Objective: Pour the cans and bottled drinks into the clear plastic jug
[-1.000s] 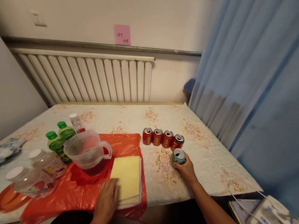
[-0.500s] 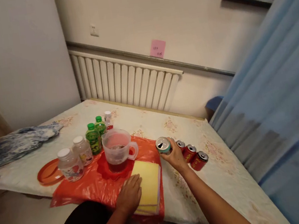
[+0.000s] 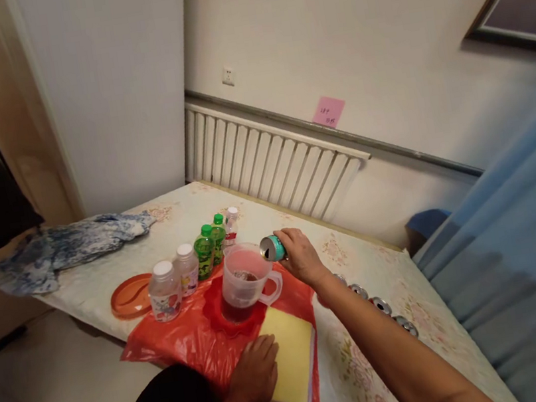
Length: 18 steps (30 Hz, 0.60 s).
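My right hand (image 3: 300, 254) is wrapped round a teal drink can (image 3: 274, 248), tilted with its opened top towards a clear plastic measuring jug (image 3: 244, 290). The can's mouth is at the jug's rim on the handle side. Dark liquid fills the lower part of the jug, which stands in a red scalloped dish (image 3: 217, 317). Flat on a stack of yellow cloths or papers (image 3: 290, 352) rests my left hand (image 3: 256, 372), its fingers stretched out. I cannot tell whether liquid is leaving the can.
Behind my right forearm stand several opened cans (image 3: 380, 307). Left of the jug are green-capped bottles (image 3: 205, 251), white-capped jars (image 3: 164, 290) and an orange lid (image 3: 131, 296). A red plastic sheet (image 3: 177, 335) covers part of the flowered tablecloth (image 3: 374, 373); crumpled patterned fabric (image 3: 87, 241) lies far left.
My right hand has carried the teal can left to the jug's rim and tipped it. The left hand stays on the yellow stack. My view has turned left.
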Available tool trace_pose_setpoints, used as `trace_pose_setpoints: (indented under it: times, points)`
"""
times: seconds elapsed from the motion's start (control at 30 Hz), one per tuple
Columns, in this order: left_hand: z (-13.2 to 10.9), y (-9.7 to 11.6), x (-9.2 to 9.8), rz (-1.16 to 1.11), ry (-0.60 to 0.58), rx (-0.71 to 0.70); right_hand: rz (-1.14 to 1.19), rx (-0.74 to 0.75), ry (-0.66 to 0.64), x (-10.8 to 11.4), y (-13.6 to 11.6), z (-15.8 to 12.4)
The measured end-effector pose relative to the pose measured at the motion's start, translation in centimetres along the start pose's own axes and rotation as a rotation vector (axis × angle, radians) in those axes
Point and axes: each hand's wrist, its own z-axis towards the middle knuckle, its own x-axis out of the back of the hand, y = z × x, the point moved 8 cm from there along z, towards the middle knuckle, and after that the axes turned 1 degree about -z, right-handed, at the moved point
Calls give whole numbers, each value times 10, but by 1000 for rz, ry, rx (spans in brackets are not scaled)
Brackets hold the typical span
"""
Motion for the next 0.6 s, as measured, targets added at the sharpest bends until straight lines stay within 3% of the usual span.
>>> trace_pose_setpoints:
  times: [0.3,0.6]
  points:
    - [0,-1,5,-36,39,10,-237,191,-31,-4,-19,22]
    - [-1,-1,5,-39,49,22,-271,317,-78,11,-34,30]
